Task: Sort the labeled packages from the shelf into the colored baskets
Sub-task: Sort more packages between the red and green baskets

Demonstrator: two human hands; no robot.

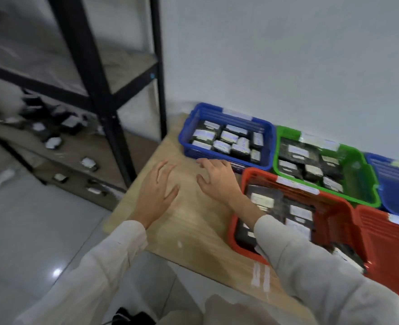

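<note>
Both my hands hover over the wooden table (189, 221), empty, fingers spread. My left hand (157, 192) is over the table's left part. My right hand (217, 179) is just in front of a blue basket (193, 127) and left of a red basket (334, 207). A green basket (358, 165) stands behind the red one. All three hold several black packages with white labels. More labeled black packages (53, 141) lie scattered on the lower boards of the black shelf (93, 73) at the left. The view is blurred.
A second blue basket (398, 181) and a second red basket (391, 254) sit at the right edge. A white wall runs behind the baskets. Grey tiled floor (29, 231) lies between the shelf and the table's left edge.
</note>
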